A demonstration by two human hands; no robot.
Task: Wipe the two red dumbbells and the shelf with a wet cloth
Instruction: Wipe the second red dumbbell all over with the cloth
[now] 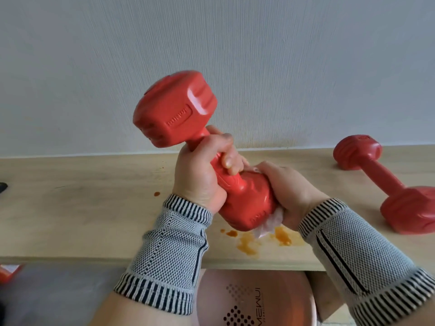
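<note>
The left hand [200,170] has its fingers [229,158] curled tight around the handle of a red dumbbell [202,149], holding it tilted above the shelf [94,203], one head up and to the left, the other down by the right hand [289,196]. The right hand's fingers wrap around that lower head, clamped on a pale cloth [268,225] pressed against it; only the cloth's edges show, below the palm and near the knuckles. Both wrists wear striped knit wrist bands [169,245].

The second dumbbell [388,182] lies on the shelf well to the right, against the pale wall [211,43]. Orange stains [249,243] spread on the wood directly under the held dumbbell, with a small spot further left.

The step in hand appears to be wiping the lower head. To do it well, the left hand should keep a firm hold and turn the dumbbell while the cloth works around every face and groove, then the grip should shift so the handle and upper head are wiped too. The stains on the shelf will likely need firm rubbing.
</note>
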